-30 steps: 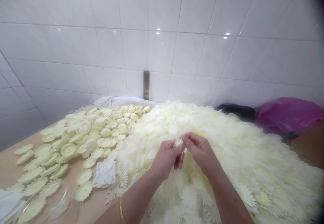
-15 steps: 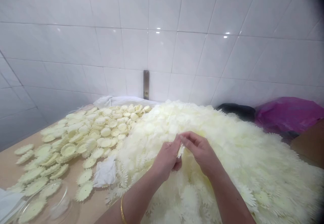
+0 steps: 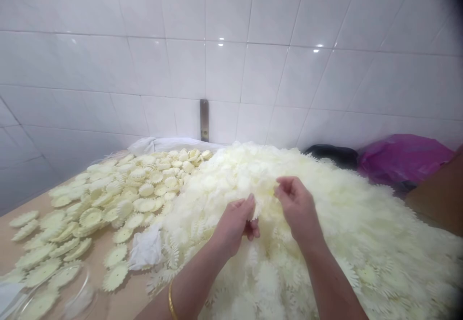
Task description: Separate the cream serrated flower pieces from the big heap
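Observation:
My left hand (image 3: 238,223) is closed around a pale yellow scalloped disc (image 3: 257,210), its toothed edge showing between thumb and fingers. To the right, my right hand (image 3: 294,204) hovers over the pile with thumb and fingers pinched together. Whether anything sits in that pinch is hidden. Both hands are above a large, fluffy heap of thin, pale yellow petal-edged pieces (image 3: 354,219). Left of the heap, many thicker scalloped discs (image 3: 90,219) lie stacked and scattered, some with a small central hole.
A crumpled white tissue (image 3: 145,248) lies on the tan tabletop (image 3: 104,305) between heap and discs. A clear round container (image 3: 87,284) stands at the lower left. Against the tiled wall (image 3: 227,74) lie a black item (image 3: 332,155) and a purple plastic bag (image 3: 401,158).
My right hand has moved away from the left, to the right and slightly up. My left hand has stayed nearly in place, still holding the disc. The view has shifted slightly.

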The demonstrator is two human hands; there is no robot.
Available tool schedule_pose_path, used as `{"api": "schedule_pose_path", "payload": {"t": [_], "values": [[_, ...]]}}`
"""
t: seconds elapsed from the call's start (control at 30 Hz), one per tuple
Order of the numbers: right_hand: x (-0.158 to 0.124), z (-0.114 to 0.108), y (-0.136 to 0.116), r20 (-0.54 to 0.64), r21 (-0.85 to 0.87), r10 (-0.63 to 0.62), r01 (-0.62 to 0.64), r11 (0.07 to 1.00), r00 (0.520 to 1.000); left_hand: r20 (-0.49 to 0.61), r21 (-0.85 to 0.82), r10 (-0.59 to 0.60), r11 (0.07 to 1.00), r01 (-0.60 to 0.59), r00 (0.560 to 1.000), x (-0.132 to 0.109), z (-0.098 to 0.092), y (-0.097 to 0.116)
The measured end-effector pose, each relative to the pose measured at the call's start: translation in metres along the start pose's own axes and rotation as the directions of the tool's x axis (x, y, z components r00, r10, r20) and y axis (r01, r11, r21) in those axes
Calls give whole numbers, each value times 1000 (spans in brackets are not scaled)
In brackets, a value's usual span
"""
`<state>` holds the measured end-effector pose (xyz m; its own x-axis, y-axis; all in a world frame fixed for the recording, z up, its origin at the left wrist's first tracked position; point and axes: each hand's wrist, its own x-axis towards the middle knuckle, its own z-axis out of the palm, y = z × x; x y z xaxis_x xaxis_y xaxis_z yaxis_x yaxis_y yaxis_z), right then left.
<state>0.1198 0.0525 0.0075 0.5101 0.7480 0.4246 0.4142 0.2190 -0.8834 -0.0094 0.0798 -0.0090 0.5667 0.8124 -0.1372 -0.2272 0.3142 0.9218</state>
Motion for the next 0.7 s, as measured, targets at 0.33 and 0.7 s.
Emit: {"api": "schedule_pose_path", "payload": {"t": [0.33, 0.7], "values": [[-5, 4, -11, 135, -73, -6, 16, 997, 991, 3, -1, 34, 999, -34, 999, 1, -3, -3], [-6, 0, -21, 295, 100, 83, -117, 988, 952, 20, 45, 76, 996, -77, 997, -1, 1, -5]]}}
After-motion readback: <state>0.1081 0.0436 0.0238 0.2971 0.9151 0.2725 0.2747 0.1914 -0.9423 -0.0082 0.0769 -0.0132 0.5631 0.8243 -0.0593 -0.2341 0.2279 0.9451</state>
